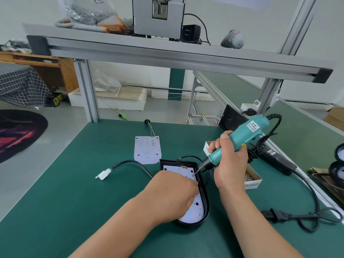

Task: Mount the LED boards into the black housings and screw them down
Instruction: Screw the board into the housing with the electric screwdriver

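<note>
A black housing [204, 192] lies on the green table with a white LED board [196, 207] set inside it. My left hand [173, 194] rests on that board and covers its middle; its fingertips are hidden. My right hand [229, 161] grips a teal electric screwdriver [240, 142], tilted down to the left, with its bit tip touching the board near the housing's upper right corner. A second LED board [147, 149] with coloured wires lies loose on the table behind the housing.
An open cardboard box of screws [252, 176] stands right of the housing. A black cable with a white connector [103, 174] runs left. The screwdriver's power cord and plug [275, 215] trail at right. More black housings [337, 164] sit at the right edge. An aluminium shelf frame [167, 53] spans overhead.
</note>
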Demonstrator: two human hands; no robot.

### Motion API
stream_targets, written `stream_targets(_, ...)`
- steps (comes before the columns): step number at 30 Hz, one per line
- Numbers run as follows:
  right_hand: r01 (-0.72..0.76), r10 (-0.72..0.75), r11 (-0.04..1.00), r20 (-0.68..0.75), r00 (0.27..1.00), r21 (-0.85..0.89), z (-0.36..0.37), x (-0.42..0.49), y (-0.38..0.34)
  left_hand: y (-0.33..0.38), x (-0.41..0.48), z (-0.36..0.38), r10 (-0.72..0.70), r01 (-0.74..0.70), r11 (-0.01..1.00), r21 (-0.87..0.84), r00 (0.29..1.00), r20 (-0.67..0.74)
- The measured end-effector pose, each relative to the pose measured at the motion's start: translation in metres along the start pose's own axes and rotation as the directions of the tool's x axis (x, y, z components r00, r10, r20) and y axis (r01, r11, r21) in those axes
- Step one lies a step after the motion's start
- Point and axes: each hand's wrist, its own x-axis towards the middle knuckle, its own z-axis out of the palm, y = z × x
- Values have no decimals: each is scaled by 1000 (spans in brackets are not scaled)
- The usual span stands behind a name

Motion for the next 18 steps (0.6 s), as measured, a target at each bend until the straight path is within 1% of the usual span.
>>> stream_targets(4,-7,7,1000,52,999,-9,0,2,2,0,0,0,2,-2,1000,-2,1000,-5)
stream_targets(9,74,-46,992,248,968,-104,3,0,0,0,1,0,1,-1,1000,-4,1000,-10)
stream_targets(13,91,-27,983,370,929,-157,5,2,2,0,2,0,-6,6,1000,4,1000,-19)
stream_targets(16,102,0,971,423,906,-218,7,3,3,1,2,0,-3,4,1000,6,1000,-28)
stream_targets(18,84,17,974,443,896,-209,7,4,3,2,3,0,-5,5,1000,3,1000,-21)
